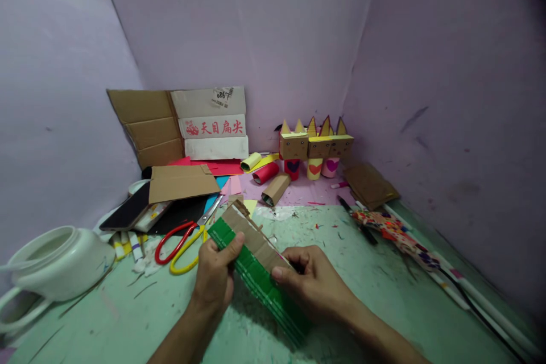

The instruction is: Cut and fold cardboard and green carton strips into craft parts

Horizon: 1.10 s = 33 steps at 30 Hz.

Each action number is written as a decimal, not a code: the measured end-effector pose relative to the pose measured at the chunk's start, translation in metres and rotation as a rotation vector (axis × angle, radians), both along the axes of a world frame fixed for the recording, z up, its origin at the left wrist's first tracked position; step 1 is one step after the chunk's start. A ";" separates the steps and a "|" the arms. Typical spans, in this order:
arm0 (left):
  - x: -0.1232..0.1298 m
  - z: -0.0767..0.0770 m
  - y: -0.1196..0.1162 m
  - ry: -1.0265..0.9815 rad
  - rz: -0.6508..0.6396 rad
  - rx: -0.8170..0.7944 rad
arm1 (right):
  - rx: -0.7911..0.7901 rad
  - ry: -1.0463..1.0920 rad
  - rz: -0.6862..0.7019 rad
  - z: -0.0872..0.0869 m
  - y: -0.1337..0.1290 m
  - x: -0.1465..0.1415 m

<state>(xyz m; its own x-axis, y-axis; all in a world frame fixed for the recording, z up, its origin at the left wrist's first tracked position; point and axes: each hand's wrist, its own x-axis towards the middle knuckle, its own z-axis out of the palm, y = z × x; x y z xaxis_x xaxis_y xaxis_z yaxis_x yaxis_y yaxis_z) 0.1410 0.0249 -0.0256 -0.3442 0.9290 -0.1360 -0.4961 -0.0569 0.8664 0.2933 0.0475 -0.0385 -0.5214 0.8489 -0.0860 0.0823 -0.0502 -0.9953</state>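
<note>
A strip of cardboard (267, 276), green along one side and bare brown along the other, is held tilted above the table. My left hand (215, 273) pinches its upper left end, thumb on the green face. Farther down the strip, my right hand (313, 281) grips the brown edge between thumb and bent fingers. The strip's far lower end hangs past my right hand and is slightly blurred. Just left of the cardboard lie scissors (187, 239) with one red and one yellow handle, touched by neither hand.
Three cardboard figures (314, 151) with hearts stand at the back. Paper tubes (276, 189) lie beside them. An opened carton (215, 125) leans on the back wall. A white teapot (63, 261) sits at left. Right are a floral-wrapped tool (396, 233) with a cord and brown cardboard (371, 185).
</note>
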 end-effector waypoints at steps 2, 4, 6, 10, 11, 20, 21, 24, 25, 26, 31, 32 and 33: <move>-0.003 0.003 0.004 -0.026 0.086 0.007 | 0.010 -0.023 0.001 0.000 -0.001 0.000; -0.007 0.005 0.006 -0.034 0.165 0.005 | 0.034 -0.054 0.019 0.000 -0.002 0.001; -0.011 0.006 0.008 -0.035 0.208 0.026 | 0.057 -0.098 0.047 0.001 -0.003 0.003; -0.011 0.003 0.005 -0.011 0.098 0.080 | 0.342 -0.254 -0.130 0.002 0.001 0.010; -0.008 0.000 0.003 0.005 0.068 0.069 | 0.495 -0.299 -0.231 0.001 0.002 0.011; 0.024 -0.011 -0.010 0.052 -0.237 0.072 | 1.243 -0.515 -0.255 -0.007 -0.014 -0.006; 0.022 -0.010 -0.009 0.054 -0.202 0.042 | 1.202 -0.447 -0.201 -0.006 -0.016 -0.006; 0.011 -0.010 -0.004 0.072 -0.167 -0.025 | 0.886 -0.184 -0.263 -0.001 -0.009 0.004; 0.008 -0.010 -0.002 0.076 -0.175 -0.035 | 0.713 -0.098 -0.336 0.001 -0.004 0.009; 0.005 -0.010 0.000 0.075 -0.183 -0.040 | 0.497 -0.031 -0.398 0.002 0.002 0.015; 0.001 -0.009 0.004 0.054 -0.185 -0.062 | -0.333 0.188 -0.222 -0.002 0.020 0.028; 0.000 -0.008 0.004 0.051 -0.190 -0.067 | -0.363 0.177 -0.156 -0.003 0.019 0.027; 0.000 -0.008 0.004 0.050 -0.197 -0.072 | -0.371 0.161 -0.099 -0.004 0.017 0.024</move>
